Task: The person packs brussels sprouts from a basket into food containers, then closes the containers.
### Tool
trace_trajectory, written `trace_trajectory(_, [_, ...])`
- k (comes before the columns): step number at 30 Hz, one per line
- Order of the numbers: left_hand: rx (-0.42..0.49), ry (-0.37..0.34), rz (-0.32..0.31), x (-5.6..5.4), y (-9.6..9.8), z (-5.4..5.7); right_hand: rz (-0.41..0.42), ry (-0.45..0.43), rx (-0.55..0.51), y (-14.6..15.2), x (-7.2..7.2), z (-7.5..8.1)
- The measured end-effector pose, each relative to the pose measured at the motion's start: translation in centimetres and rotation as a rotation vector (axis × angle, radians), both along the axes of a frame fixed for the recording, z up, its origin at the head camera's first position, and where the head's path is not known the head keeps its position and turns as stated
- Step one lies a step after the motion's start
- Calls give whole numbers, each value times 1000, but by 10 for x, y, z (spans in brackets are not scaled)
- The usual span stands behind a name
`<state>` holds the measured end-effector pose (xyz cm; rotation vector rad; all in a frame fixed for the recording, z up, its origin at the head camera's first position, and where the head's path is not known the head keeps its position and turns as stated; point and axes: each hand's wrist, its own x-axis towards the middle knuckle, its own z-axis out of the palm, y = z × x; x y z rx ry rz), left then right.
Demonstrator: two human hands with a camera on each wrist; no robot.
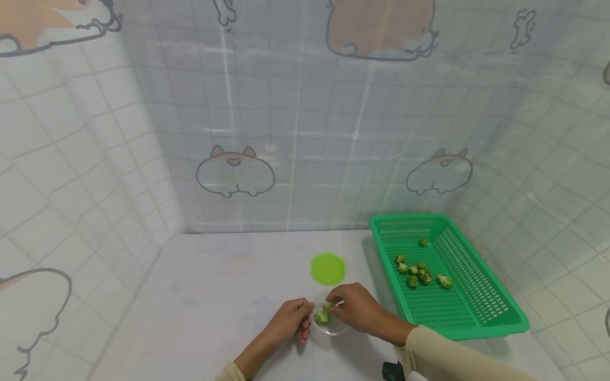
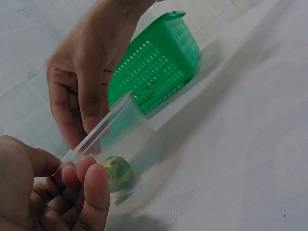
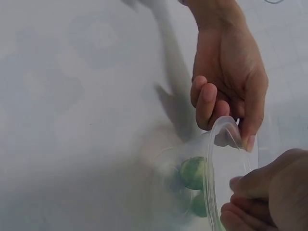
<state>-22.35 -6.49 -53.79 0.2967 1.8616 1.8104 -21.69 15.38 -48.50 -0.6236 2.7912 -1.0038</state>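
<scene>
A clear plastic cup (image 1: 332, 329) leans at a tilt low in the middle of the head view. My left hand (image 1: 289, 319) pinches its rim between thumb and fingers. Inside lies a Brussels sprout (image 1: 322, 317), green and leafy; a second sprout (image 3: 198, 204) shows through the wall in the right wrist view. My right hand (image 1: 355, 307) bends over the mouth, its fingertips reaching in beside the sprouts. Whether those fingers hold a sprout I cannot tell. The left wrist view shows the right fingers partly behind the cup's rim (image 2: 107, 120).
A green slotted basket (image 1: 491, 286) stands to the right with several Brussels sprouts (image 1: 413, 270) in it. Just beyond the cup lies a lime-green round lid (image 1: 328, 269). Patterned sheeting (image 1: 305, 127) walls the white table (image 1: 214, 275) at the back and sides.
</scene>
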Motion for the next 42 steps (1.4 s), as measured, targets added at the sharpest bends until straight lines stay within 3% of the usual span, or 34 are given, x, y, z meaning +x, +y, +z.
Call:
trace_trajectory(10, [-21,-10,14,0,2,1,32,-62,-255,13,1,-6])
trace_trajectory(23, [-22,-8,26,0,0,-3,14,-260,-502,40,5,1])
trace_trajectory(31, [-37,7,32,-1,0,-5,-12,-214,-571,73,10,17])
trace_trajectory(42, [-28,0,24,-2,0,-6,-104,-70,-544,129,15,35])
